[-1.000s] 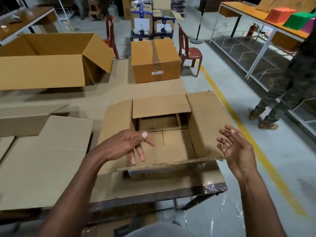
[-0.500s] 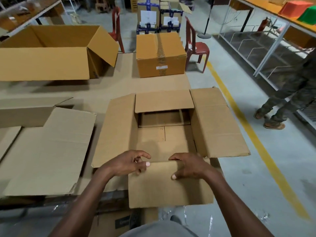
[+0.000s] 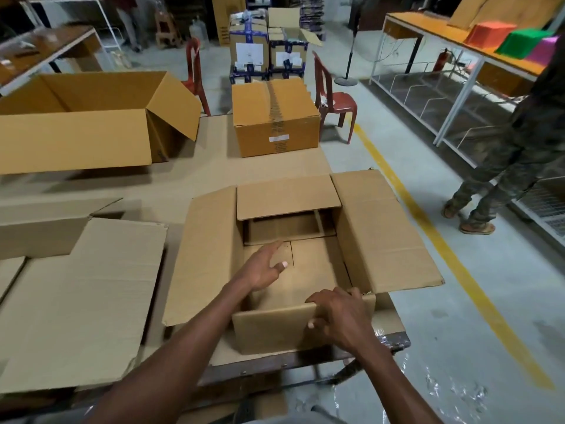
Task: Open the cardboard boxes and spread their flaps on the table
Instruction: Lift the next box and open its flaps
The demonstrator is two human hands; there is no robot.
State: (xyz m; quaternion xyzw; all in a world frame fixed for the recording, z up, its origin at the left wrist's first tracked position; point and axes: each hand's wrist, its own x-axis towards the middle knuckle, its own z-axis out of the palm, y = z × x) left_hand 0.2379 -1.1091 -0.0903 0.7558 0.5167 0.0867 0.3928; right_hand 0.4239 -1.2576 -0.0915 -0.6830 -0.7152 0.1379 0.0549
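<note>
A long table (image 3: 269, 166) covered in brown sheet is taking up most of the view, running away from the person toward the far chairs. On its far left a big open carton (image 3: 76, 130) is lying on its side with its mouth facing right. Flattened cardboard (image 3: 79, 304) is lying spread over the near left part. A sealed box (image 3: 275, 117) with a tape strip down its top is sitting at the far end.

The open cardboard box (image 3: 305, 270) is standing at the near right corner of the table, just in front of the person. It is plain brown and creased. Its left flap (image 3: 204, 255) is leaning outward, its right flap (image 3: 382, 234) is lying spread out past the table edge, its far flap (image 3: 287, 197) is tilting in over the opening, and its near flap (image 3: 272, 328) is hanging down over the front wall.

The left hand (image 3: 263, 270) is reaching into the box with fingers straight and loose, gripping nothing. The right hand (image 3: 339, 316) is curling its fingers over the near rim at the fold, holding the near flap.

On the floor to the right, another person's legs (image 3: 501, 179) are standing beside a yellow line (image 3: 440, 246).
</note>
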